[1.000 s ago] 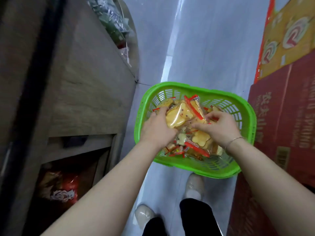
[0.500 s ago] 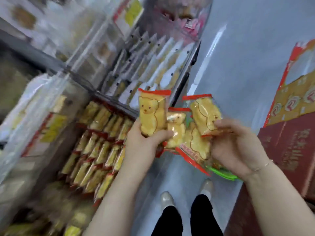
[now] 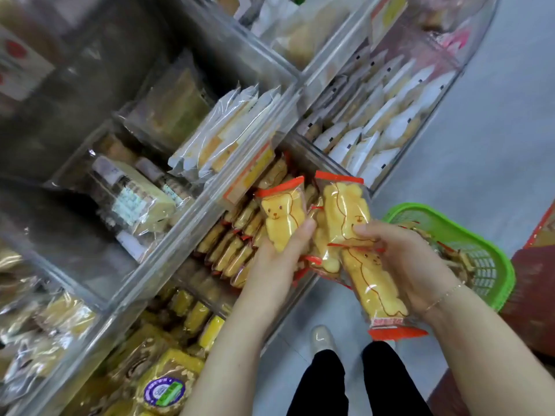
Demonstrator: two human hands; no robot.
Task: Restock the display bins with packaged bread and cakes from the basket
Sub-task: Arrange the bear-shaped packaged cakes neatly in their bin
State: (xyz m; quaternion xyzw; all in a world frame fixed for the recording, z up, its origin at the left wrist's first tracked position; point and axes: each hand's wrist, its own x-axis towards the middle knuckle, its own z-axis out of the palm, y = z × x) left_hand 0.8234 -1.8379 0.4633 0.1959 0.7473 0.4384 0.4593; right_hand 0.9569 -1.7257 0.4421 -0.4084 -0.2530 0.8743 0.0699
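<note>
No lettering can be read. A round blue-and-green sticker [image 3: 163,392] on a cake packet at the lower left, the red strip [image 3: 386,322] at the foot of a bear-cake packet [image 3: 372,283] and the bins' orange tag [image 3: 250,175] bear print too blurred to make out.

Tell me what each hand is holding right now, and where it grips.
The left hand grips one bear cake packet by its lower half. The right hand grips several bear cake packets around their middles.
</note>
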